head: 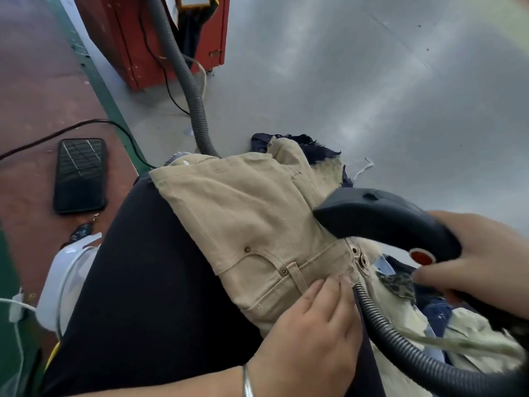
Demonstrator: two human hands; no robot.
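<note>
Grey work surface [372, 81]: whole upper right of frame. Dark-clad lap [143, 296]: lower left to centre.

Beige trousers [243, 213]: draped over lap at centre of frame, waistband toward lower centre, far end folded up at mid-frame.

Heap of garments [458, 325], pale and navy: lower right, partly under trousers. Treated or not, cannot tell.

Red cabinet [160, 38]: upper left. Grey corrugated hose [186, 73] running down from it behind trousers. Likely the same hose showing again at lower right.

Black handheld nozzle [386, 219]: right of centre, tip down at cloth just above waistband. Touching or just clear, cannot tell.

Right hand [486, 253]: right edge, fingers curled round nozzle handle in a firm grip.

Left hand [309, 325]: lower centre, fingers nearly straight and flat, pressing waistband down beside fly, gripping nothing.

Phone [80, 176]: far left, face up on reddish surface.

Waistband snaps [359, 255]: two metal rings just under nozzle tip. Red button [420, 257]: on handle, thumb close by. Pressed or not, cannot tell.

Judgement: mid-pass. Done: trousers laid out and pinned flat, tool in grip and at waistband. Left, apparently: rest of waistband and fly, remaining panels, then the heap. No finished stack in view.
</note>
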